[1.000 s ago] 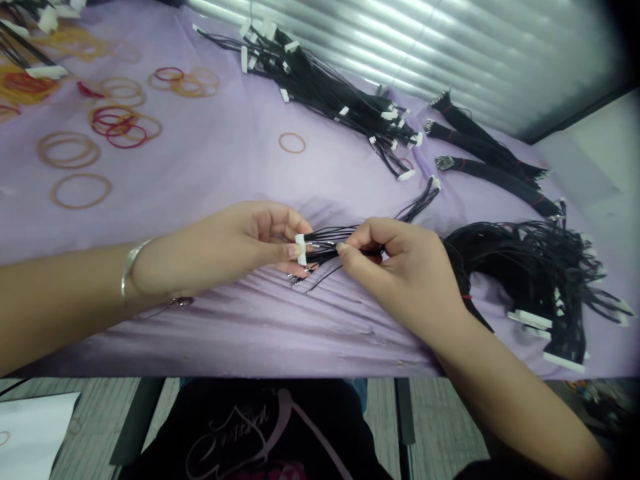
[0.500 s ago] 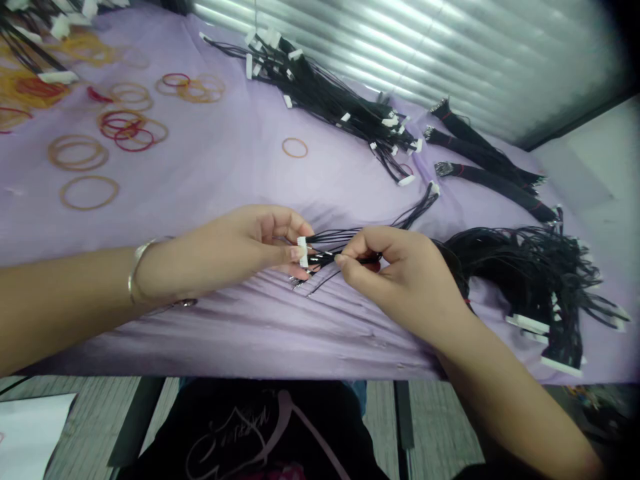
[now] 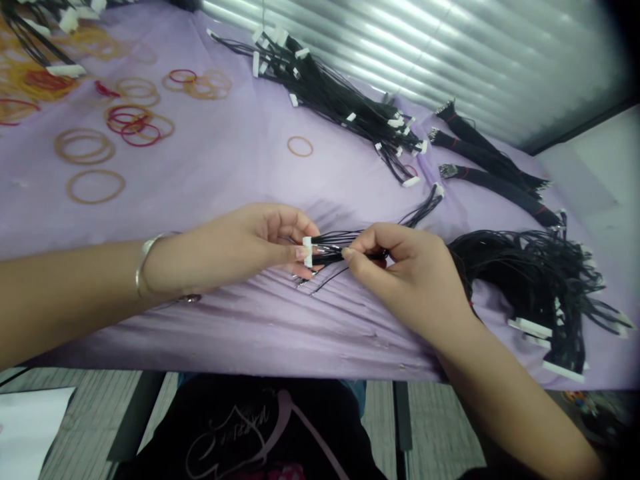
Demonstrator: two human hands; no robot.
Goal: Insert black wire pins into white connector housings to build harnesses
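Observation:
My left hand (image 3: 265, 239) pinches a small white connector (image 3: 308, 252) between thumb and fingers. Several thin black wires (image 3: 334, 238) run from the connector toward the right. Just beside it, my right hand (image 3: 400, 263) is closed in a pinch on black wire close behind the connector; the exact strand is partly hidden by the fingers. A few loose wire ends with metal tips (image 3: 302, 280) stick out below my left fingers. Beyond my right hand, the wires' far end carries another white connector (image 3: 438, 191) on the cloth.
A heap of black cable harnesses (image 3: 340, 107) lies at the back. Tied wire bundles (image 3: 500, 193) and a large curved wire bunch (image 3: 530, 267) are on the right. Rubber bands (image 3: 95, 187) are scattered over the purple cloth (image 3: 215, 160) at left.
The view has shifted slightly, moving the scene a little rightward. Both hands keep their grips; a pale wire tip now shows between the connector and my right fingertips.

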